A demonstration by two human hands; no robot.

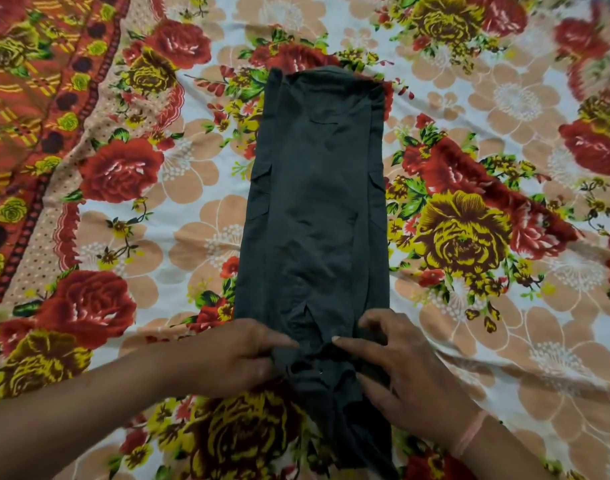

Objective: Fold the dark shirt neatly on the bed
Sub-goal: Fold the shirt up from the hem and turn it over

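The dark shirt (317, 209) lies on the bed as a long narrow strip, its sides folded inward, running from the far middle to the near edge of view. My left hand (227, 355) pinches the cloth at the strip's near left side. My right hand (397, 368) lies on the near right side, fingers bent and gripping the bunched cloth around a small button. The nearest end of the shirt is crumpled between and below the hands.
The bed is covered by a flowered sheet (504, 237) in red, yellow and peach. A red patterned border of it (26, 98) runs along the left side. A pink band (470, 434) circles my right wrist.
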